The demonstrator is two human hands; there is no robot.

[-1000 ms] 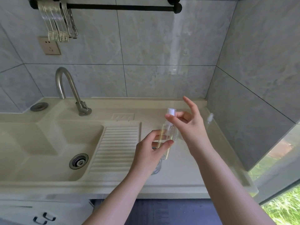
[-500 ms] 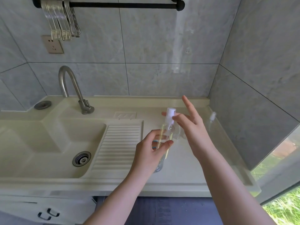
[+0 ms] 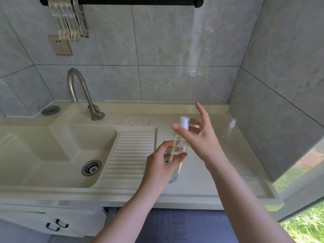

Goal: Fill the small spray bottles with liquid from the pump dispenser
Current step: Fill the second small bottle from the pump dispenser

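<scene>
Head view: left hand grips a small clear plastic spray bottle of yellowish liquid, held tilted above the cream stone countertop beside the ribbed washboard. Right hand pinches the bottle's white spray cap, other fingers spread. A second clear bottle stands near the grey tiled wall, well apart.

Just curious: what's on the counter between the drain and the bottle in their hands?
In the head view, the ribbed washboard lies between the drain and the bottle.
</scene>
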